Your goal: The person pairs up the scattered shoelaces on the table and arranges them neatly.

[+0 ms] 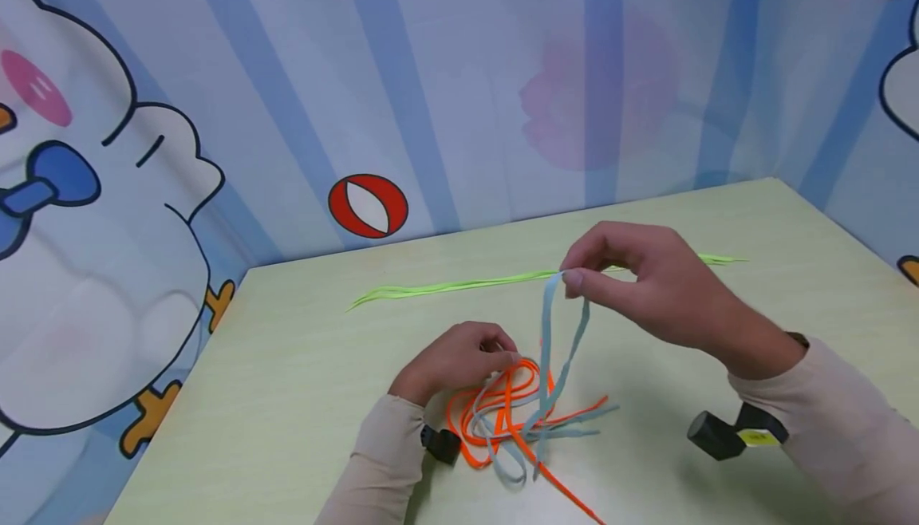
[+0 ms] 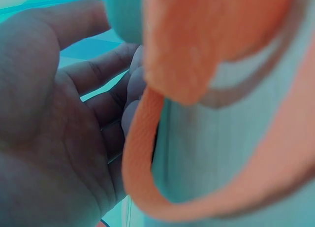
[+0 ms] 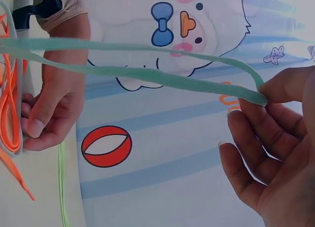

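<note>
My right hand (image 1: 649,290) is raised above the table and pinches a light blue flat lace (image 3: 162,79) between thumb and forefinger. Two strands of it run down from the pinch into a loose tangle. In that heap, an orange lace (image 1: 506,421) lies looped together with the blue one. At the heap's left edge is my left hand (image 1: 467,353), low over the table, with bent fingers at the orange loops. In the left wrist view, orange and blue lace cover the left thumb tip and forefinger tip, so their grip is hidden.
A bundle of yellow-green laces (image 1: 459,284) lies stretched across the back of the pale table (image 1: 287,397), partly behind my right hand. A printed blue curtain (image 1: 474,94) stands along the table's back edge. Each wrist carries a small black camera (image 1: 718,433).
</note>
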The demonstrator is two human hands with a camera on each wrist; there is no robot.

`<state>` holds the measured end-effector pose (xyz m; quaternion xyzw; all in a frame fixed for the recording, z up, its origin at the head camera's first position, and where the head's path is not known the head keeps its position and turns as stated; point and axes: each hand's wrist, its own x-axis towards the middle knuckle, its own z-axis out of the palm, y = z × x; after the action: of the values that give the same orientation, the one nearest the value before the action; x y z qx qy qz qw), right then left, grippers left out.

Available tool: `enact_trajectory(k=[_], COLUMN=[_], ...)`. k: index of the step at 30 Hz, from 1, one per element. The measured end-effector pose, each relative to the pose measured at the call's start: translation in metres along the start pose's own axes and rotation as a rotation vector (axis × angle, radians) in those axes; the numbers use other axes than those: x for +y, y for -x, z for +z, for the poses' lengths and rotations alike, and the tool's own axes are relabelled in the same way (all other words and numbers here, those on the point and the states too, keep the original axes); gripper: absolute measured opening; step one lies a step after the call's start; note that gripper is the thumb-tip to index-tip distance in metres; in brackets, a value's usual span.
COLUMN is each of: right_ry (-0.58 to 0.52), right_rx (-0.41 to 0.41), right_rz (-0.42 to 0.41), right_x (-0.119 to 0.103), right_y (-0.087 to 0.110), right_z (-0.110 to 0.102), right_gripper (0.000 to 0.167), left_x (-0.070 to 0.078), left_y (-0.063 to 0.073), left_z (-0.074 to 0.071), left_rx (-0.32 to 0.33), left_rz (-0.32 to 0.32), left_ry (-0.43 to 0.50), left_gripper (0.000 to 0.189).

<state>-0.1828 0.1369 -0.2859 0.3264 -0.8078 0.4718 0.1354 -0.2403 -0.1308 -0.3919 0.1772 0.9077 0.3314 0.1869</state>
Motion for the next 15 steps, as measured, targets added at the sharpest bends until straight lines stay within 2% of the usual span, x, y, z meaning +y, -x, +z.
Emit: enact_trajectory(k=[6, 11, 15], right_ry=[-0.059, -0.111, -0.152], right_rx=[0.075, 0.089, 0.089], right_rz=[-0.007, 0.002, 0.004], right_x=[-0.0029, -0.0018, -0.0001], right_y=[0.0014, 0.0017, 0.0019], right_z=[-0.0059, -0.0053, -0.0035], right_gripper=[0.009, 0.006, 0.004], left_x=[0.0011, -0.0003, -0.0015], left_y=[-0.0001, -0.0006, -0.0013], left_z=[0.0002, -0.001, -0.0019], left_rx=[0.011, 0.024, 0.054], left_rz=[-0.033, -0.048, -0.026], left_ry=[0.027, 0.048, 0.108], left_gripper=[0.012, 0.012, 0.013])
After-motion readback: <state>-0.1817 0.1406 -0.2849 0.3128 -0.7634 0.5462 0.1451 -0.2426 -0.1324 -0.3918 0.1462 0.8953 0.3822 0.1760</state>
